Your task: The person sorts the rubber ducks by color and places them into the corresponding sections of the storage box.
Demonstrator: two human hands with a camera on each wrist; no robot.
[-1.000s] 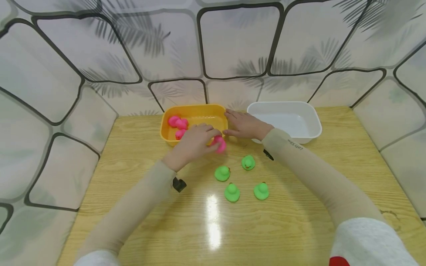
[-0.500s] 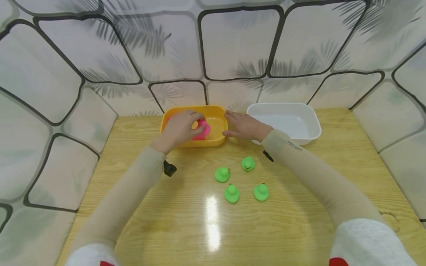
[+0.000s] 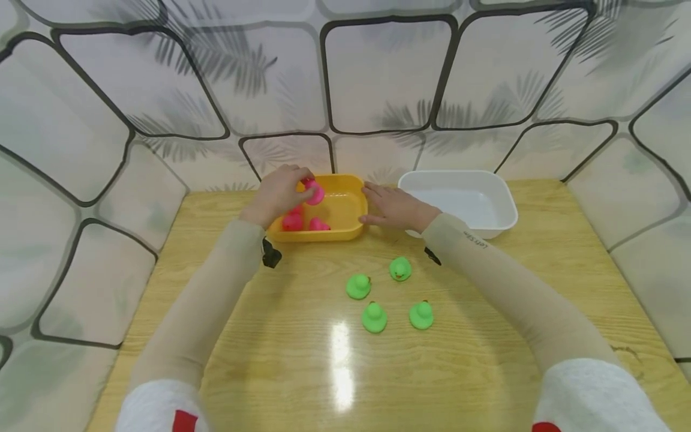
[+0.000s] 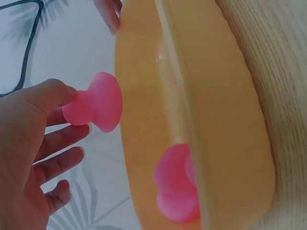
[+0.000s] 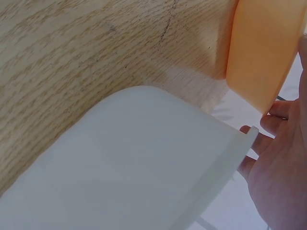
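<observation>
Over the back left of the yellow basin point(image 3: 345, 234), my left hand point(image 3: 278, 193) pinches a pink rubber duck point(image 3: 315, 193) between thumb and fingers. The left wrist view shows that duck point(image 4: 106, 102) raised beside the basin's far rim, its flat base turned toward the basin. Inside lie other pink ducks point(image 3: 293, 222), grouped at the left, and one more pink duck point(image 3: 319, 225) near the front wall. My right hand point(image 3: 396, 206) has its fingers stretched out, fingertips touching the basin's right end. Its forearm passes over the white basin's near left corner.
A white basin point(image 3: 504, 219) stands to the right of the yellow one, with nothing visible inside. Several green rubber ducks point(image 3: 375, 318) sit on the wooden table point(image 3: 270, 360) in front. A patterned fabric wall point(image 3: 388, 78) rises behind both basins.
My left hand has moved left and back, from the yellow basin's front right to its back left. A pink duck now lies near the front wall. The right hand stays put.
</observation>
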